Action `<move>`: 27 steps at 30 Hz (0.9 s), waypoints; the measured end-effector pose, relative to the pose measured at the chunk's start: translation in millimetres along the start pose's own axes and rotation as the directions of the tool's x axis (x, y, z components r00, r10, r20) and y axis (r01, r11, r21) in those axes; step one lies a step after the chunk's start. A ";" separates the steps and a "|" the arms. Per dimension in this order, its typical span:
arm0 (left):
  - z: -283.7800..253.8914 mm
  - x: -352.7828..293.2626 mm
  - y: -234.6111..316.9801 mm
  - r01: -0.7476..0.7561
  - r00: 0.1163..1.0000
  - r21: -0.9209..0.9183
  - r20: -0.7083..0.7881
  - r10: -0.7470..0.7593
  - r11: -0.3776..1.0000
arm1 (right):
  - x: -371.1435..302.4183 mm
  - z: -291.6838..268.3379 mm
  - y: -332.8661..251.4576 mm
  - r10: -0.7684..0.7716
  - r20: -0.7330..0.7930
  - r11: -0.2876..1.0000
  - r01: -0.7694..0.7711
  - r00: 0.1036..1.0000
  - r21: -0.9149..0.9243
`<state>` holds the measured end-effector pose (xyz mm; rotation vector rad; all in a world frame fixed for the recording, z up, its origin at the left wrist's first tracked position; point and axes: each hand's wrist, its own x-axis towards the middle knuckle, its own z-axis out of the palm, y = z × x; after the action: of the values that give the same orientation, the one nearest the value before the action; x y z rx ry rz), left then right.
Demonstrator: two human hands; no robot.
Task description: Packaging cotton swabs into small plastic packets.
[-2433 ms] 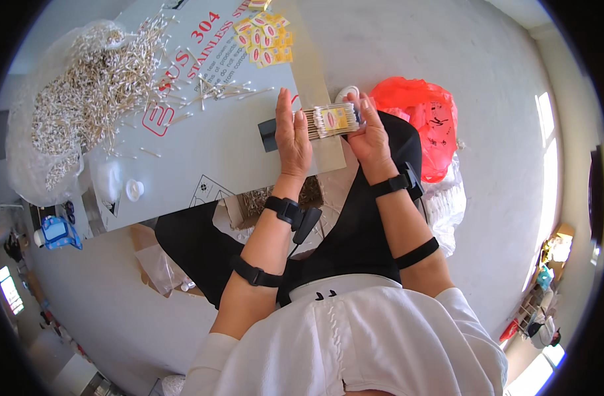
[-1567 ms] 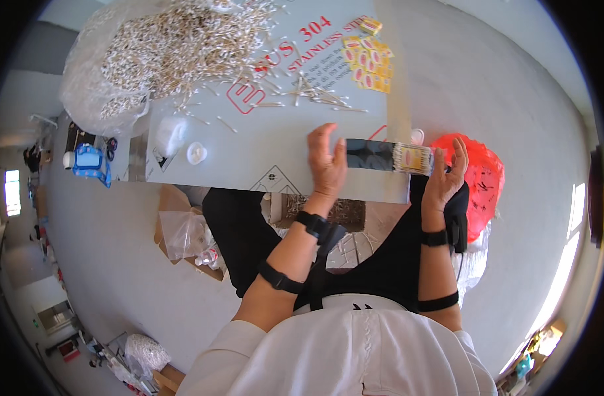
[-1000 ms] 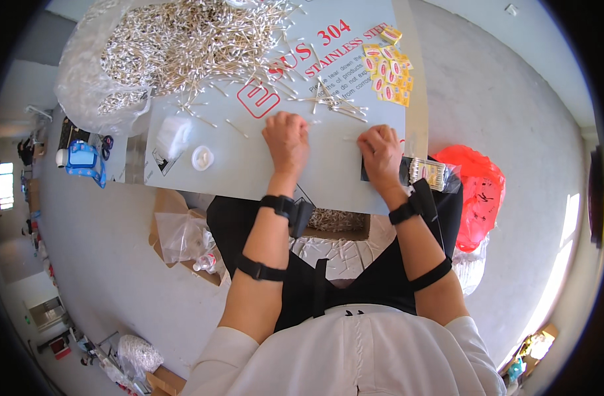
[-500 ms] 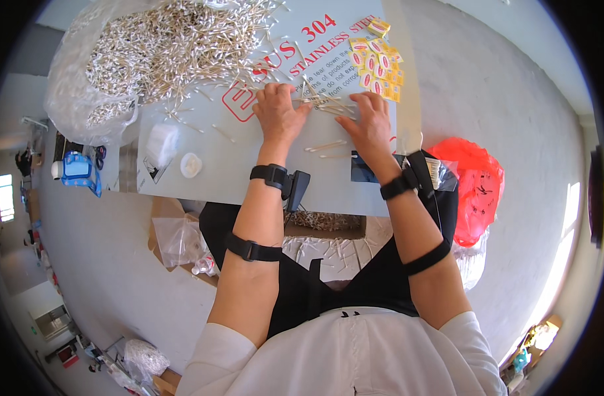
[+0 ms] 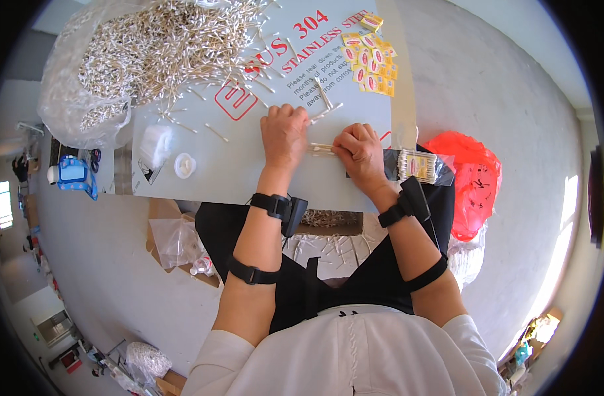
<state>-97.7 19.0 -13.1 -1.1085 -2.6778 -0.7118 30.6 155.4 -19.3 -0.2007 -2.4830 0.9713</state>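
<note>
Cotton swabs lie on the grey sheet-covered table [image 5: 236, 165] between my hands. My left hand [image 5: 284, 136] has its fingers curled in, touching the ends of a few cotton swabs [image 5: 326, 113] that point away to the right; its fingertips are hidden. Lower and to the right, my right hand [image 5: 360, 155] pinches a small bunch of cotton swabs [image 5: 321, 148], their tips sticking out to the left. Beside the right wrist, near the table's edge, is a clear bag packed with swabs [image 5: 417, 166] and a yellow label.
A big plastic bag [image 5: 54, 109] spills a heap of swabs [image 5: 163, 49] at the far left. Several yellow printed cards [image 5: 371, 63] lie far right. A small white round lid [image 5: 185, 165] and a clear plastic stack [image 5: 156, 145] sit left. A red bag [image 5: 463, 181] is beyond the right edge.
Both hands have come nearer to me and their fingers have closed. The loose swabs between them are now gathered, with a bunch in my right hand. The packed bag shows more fully.
</note>
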 end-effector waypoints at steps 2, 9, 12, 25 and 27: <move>-0.5 1.5 6.5 0.009 0.999 -0.002 0.046 -0.009 1.000 | -1.3 -0.4 -3.2 0.014 -0.007 1.000 -0.014 1.000 -0.007; 13.3 49.3 6.3 -0.097 0.995 -0.018 -0.040 0.096 0.995 | -0.9 0.7 -6.1 0.005 -0.022 1.000 -0.005 1.000 0.024; 8.6 62.5 -3.8 -0.196 0.981 -0.022 -0.005 0.196 0.980 | -1.7 0.7 -5.0 0.010 -0.023 0.999 -0.009 1.000 0.036; -6.2 12.6 -16.7 0.201 0.978 -0.375 0.025 -0.207 0.905 | 36.4 1.6 9.3 0.116 -0.070 0.992 -0.113 0.991 0.049; -11.7 11.2 -18.5 0.175 0.973 -0.382 -0.074 -0.219 0.907 | 39.4 2.3 12.3 0.074 -0.074 0.996 -0.077 0.995 -0.045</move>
<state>-119.1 9.0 -6.0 -0.8356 -2.6448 -1.3257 -5.6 174.8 -14.6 -0.3414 -2.4497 0.9191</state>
